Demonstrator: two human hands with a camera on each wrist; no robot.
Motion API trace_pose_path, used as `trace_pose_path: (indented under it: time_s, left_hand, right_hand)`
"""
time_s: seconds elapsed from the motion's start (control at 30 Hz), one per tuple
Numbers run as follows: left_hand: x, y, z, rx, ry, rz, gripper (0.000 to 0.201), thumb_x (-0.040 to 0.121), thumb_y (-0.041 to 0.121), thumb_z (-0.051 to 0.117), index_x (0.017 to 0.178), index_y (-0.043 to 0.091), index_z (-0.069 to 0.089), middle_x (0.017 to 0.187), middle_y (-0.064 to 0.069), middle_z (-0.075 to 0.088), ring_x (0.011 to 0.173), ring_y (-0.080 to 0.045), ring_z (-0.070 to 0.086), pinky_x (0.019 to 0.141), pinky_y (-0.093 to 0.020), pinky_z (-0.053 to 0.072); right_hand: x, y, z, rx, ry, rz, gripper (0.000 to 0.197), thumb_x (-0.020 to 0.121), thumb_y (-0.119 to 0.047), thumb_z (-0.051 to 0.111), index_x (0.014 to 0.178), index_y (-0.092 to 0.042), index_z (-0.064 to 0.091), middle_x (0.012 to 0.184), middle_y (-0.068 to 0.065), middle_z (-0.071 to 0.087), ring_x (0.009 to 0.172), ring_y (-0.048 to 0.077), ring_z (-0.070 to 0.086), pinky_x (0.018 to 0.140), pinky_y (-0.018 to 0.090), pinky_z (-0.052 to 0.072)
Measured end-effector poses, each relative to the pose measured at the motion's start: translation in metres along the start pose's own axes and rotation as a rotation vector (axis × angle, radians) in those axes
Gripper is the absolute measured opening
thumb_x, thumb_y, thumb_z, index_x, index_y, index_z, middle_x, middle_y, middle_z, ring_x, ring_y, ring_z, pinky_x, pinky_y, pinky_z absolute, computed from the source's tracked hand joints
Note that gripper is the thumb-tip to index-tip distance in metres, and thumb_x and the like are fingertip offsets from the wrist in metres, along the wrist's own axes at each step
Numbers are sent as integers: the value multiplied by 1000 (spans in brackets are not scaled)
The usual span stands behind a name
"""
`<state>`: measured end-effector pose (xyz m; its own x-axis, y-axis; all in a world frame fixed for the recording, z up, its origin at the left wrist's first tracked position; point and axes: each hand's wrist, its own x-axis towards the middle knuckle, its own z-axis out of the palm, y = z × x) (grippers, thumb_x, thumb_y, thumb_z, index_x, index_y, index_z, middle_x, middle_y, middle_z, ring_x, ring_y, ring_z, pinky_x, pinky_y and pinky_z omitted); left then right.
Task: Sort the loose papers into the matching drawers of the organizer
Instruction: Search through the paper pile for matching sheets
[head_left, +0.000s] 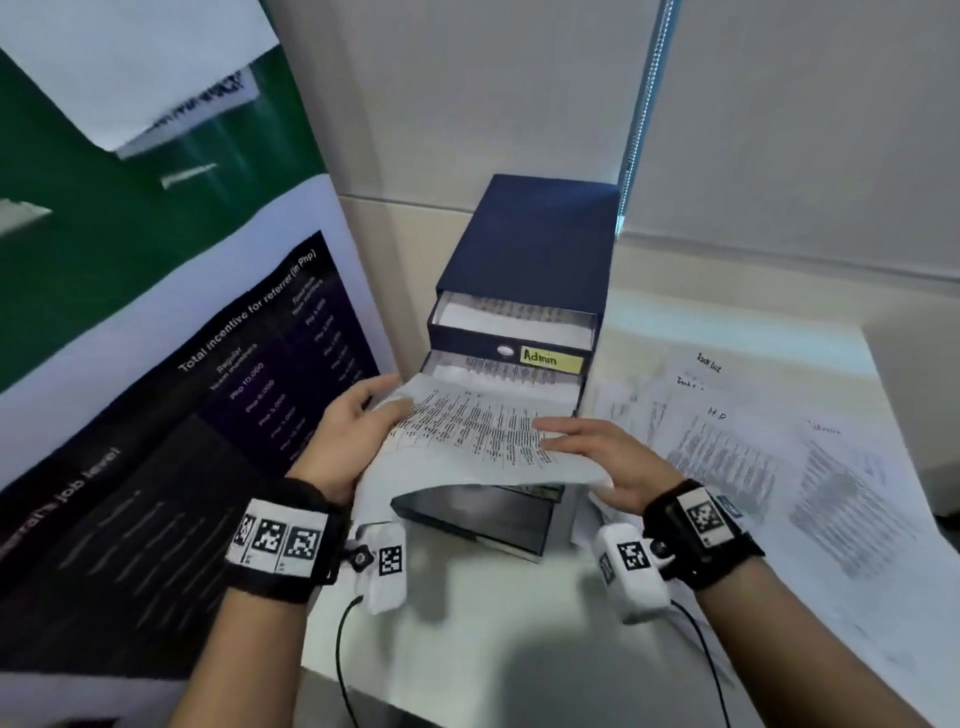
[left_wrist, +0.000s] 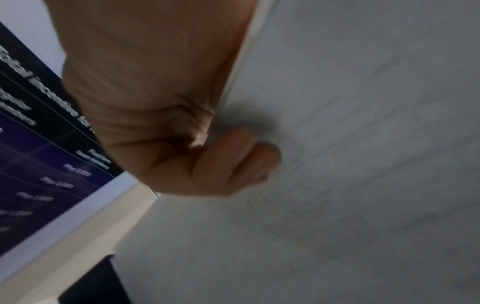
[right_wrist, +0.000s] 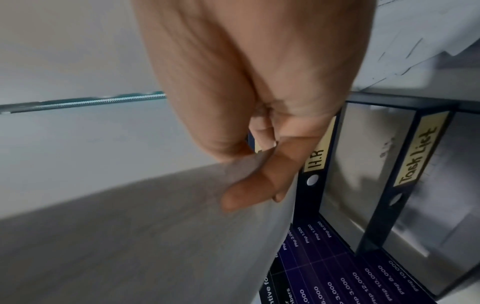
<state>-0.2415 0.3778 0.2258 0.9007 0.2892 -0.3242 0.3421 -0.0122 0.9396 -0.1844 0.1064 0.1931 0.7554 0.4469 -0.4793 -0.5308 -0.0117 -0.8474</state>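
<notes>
White printed sheet pinched by both hands' fingers | hides HR drawer | print blurred

Thin matt paper sheet; matt navy organizer.

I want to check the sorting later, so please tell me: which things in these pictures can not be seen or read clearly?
- Head view: the bowed sheet, held by left hand and right hand, covers the lower drawer labels; its print is too small.
- Head view: the loose papers are blurred; only faint headings show.
- Left wrist view: motion blur; the sheet's text is unreadable.
- Right wrist view: a third label is hidden behind the fingers.
</notes>
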Motion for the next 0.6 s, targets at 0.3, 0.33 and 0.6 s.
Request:
trace_pose_path:
  time_s: [0.3,0.33,0.6]
  left_hand:
    - [33,-50,22,198,-39,58,18,88,7,70,104,15,75,116,-6,67,60,-11,60,43,-17,46]
    - [41,-53,28,201,1,86,19,88,7,70,105,14,75,121,-2,65,68,-13,63,45,-17,48]
    - [80,-60,63,523,248,333,23,86,16,70,108,22,71,119,-3,48,110,-19,50,103,-28,39]
  right_hand:
    - [36,4,-21,-194,231,87,35,93,-15,65,126,-7,57,94,13,66,48,9,56,41,21,44]
    - [33,6,-22,-202,148,145,37,92,-15,68,126,-8,57,99,15,66,54,11,60,42,20,46]
    - [74,-3,-28,-81,203,111,18,90,5,62,107,4,68,87,16,67,63,13,64,59,16,56]
